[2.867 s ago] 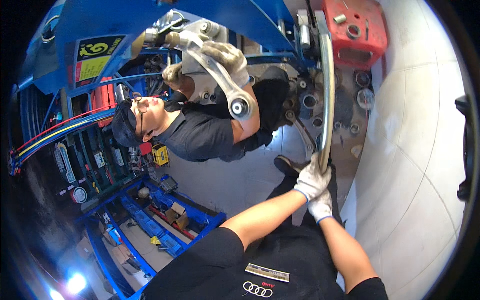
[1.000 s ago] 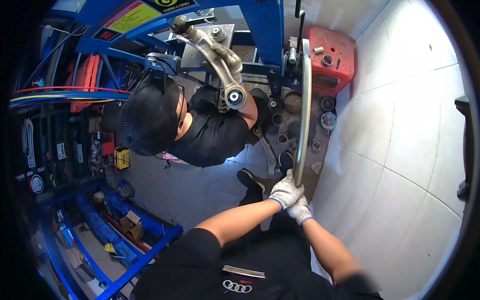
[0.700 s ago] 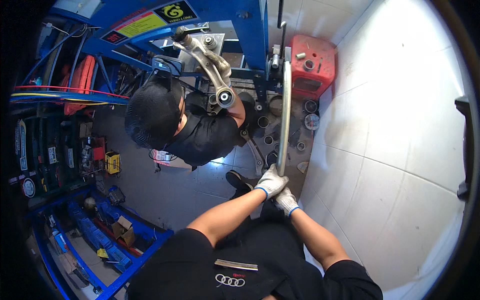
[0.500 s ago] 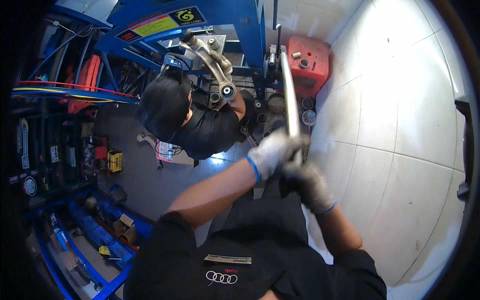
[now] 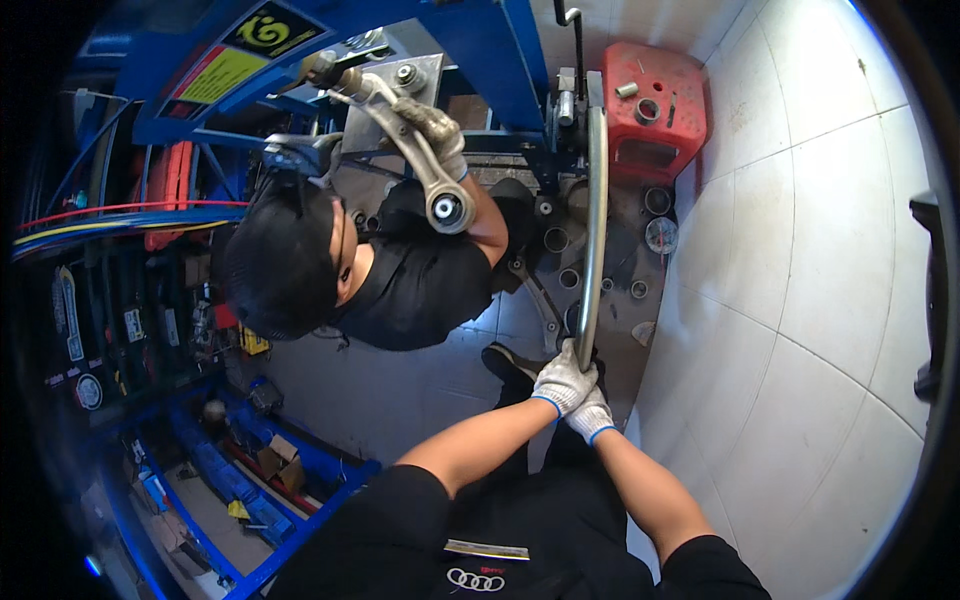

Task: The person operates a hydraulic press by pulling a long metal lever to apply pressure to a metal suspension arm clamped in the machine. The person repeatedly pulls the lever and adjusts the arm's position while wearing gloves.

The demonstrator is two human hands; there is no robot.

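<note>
Gripping the lower end of a long steel lever bar [image 5: 592,230], the left hand [image 5: 562,380] in a white work glove had its fingers curled fully around the bar, and the gloved right hand [image 5: 592,416] was clamped just beneath, touching it. Farther on, the bar rose to a blue press frame [image 5: 505,50] beside a red stool [image 5: 655,105]. Beyond, a crouching co-worker's gloved hand [image 5: 437,130] held a silver control arm [image 5: 405,135].
</note>
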